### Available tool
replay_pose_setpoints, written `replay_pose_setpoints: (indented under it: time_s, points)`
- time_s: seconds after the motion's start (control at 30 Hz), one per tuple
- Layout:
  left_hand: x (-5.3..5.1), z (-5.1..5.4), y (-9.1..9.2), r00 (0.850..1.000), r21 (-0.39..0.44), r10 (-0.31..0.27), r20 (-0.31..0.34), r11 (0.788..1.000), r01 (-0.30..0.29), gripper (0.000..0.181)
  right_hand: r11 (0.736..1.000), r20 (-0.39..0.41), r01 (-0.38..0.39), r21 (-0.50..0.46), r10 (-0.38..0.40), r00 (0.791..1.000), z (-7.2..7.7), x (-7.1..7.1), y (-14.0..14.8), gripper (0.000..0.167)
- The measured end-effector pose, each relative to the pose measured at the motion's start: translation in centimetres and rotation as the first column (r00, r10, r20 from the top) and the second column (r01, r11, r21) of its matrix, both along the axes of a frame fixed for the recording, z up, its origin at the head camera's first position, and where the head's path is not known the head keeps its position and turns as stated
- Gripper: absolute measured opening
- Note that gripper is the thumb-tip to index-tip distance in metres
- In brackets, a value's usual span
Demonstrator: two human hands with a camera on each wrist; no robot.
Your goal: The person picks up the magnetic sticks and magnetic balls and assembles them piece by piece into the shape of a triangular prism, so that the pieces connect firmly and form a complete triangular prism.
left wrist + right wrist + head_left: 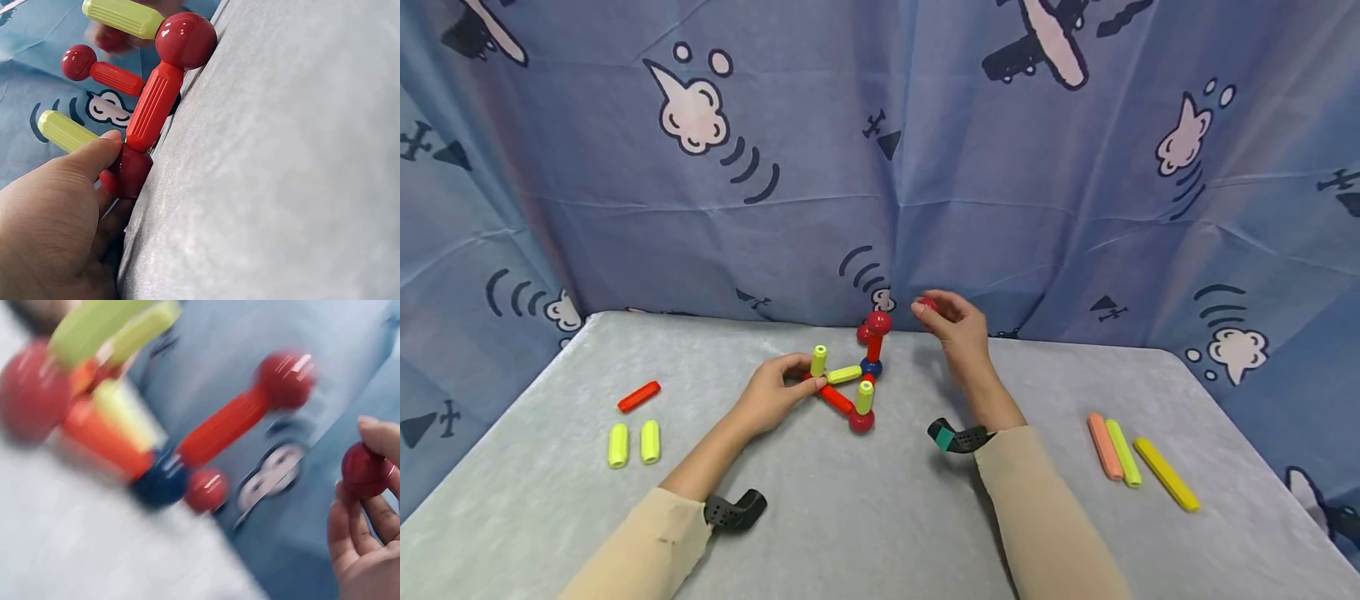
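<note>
A building-toy frame of balls and rods stands on the table. Its base joins a red ball [128,172], a front red ball [861,422] and a blue ball [871,367] by red and yellow-green rods. Yellow-green rods [865,397] stand upright on the two red balls; the blue ball's upright red rod [875,348] carries another red ball [878,322]. My left hand [775,392] grips the left base ball, thumb on its top. Up to the right of the frame, my right hand [961,333] pinches a loose red ball [364,472], apart from the frame.
One more red ball [863,335] lies behind the frame, close to the table's back edge. At left are a red rod [638,397] and two short yellow-green rods [618,446]. Longer orange [1105,447], yellow-green [1123,453] and yellow [1167,474] rods lie at right. A patterned curtain [820,167] hangs behind.
</note>
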State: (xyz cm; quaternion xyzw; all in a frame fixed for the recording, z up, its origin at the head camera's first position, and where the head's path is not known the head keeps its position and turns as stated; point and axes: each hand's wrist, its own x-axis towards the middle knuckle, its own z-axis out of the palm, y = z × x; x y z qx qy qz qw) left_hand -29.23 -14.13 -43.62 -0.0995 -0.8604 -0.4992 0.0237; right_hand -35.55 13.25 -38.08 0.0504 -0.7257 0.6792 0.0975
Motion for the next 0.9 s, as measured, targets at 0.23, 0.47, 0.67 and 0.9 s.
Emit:
replay_pose_setpoints:
  time_s: [0.23,0.47,0.67,0.9]
  points:
    - [-0.3,-0.1,-0.2,0.999,-0.008,-0.014,-0.03,1.0,0.014,0.031,0.994,-0.172,-0.097,0.059,0.106,0.979,5.1,3.0,-1.7,0.042]
    - [-0.3,-0.2,-0.3,0.995,0.016,-0.027,-0.1,0.999,0.028,0.03,0.936,-0.244,-0.199,0.291,0.274,0.93,5.1,5.1,-5.1,0.033]
    - [-0.2,-0.4,-0.4,0.995,0.048,-0.028,-0.096,0.998,0.032,0.032,0.895,-0.169,-0.245,0.374,0.325,0.93,3.4,5.5,-7.4,0.032]
    - [-0.1,-0.4,-0.6,0.995,0.066,-0.038,-0.091,0.997,0.044,0.034,0.868,-0.12,-0.286,0.406,0.361,0.925,2.2,5.6,-8.9,0.034]
